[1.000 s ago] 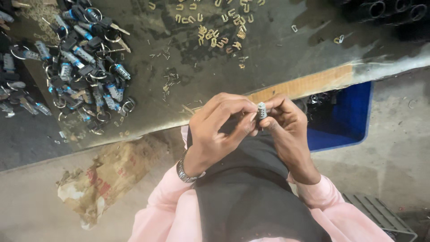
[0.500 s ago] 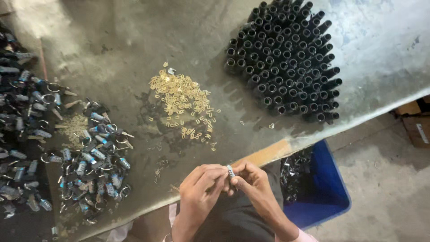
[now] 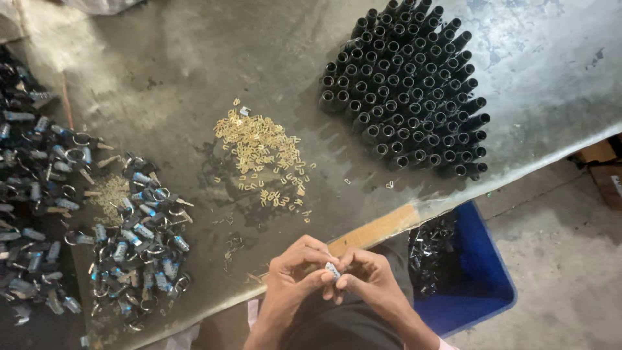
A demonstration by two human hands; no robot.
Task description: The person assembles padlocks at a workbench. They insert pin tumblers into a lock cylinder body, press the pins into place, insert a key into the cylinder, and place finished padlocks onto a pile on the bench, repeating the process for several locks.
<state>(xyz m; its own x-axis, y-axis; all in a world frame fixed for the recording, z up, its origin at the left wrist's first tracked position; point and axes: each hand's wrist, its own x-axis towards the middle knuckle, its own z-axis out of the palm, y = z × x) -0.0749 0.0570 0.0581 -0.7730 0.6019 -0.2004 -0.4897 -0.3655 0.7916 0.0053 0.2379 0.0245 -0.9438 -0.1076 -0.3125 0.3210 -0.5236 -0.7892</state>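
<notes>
Far to the left of the hands, a heap of small silver-and-blue cylindrical metal parts with wire rings (image 3: pixel 139 236) spreads over the grey, stained metal-topped bench (image 3: pixel 194 84), running off the left border. Above the hands and a little left, well apart from them, lies a loose scatter of tiny brass-coloured clips (image 3: pixel 259 152).

The left hand (image 3: pixel 291 275) and the right hand (image 3: pixel 369 279) meet at the near bench edge, fingertips together and pinched from both sides on one small silver cylindrical piece (image 3: pixel 332 270), held in the air just off the bench. Judged from this grip, the step in hand is fitting or adjusting that single piece; the next move appears to call for fine fingertip work, not reach. What exactly is being fitted is too small to tell.

Above and to the right of the hands stands a dense cluster of upright black tubes (image 3: pixel 408 91), well apart. Below right, beside the right hand, a blue plastic bin (image 3: pixel 479 285) holding dark parts sits on the concrete floor (image 3: pixel 570 259).

Open bench lies between the hands and the clips; the wooden strip of the bench edge (image 3: pixel 376 227) runs just above the fingers.
</notes>
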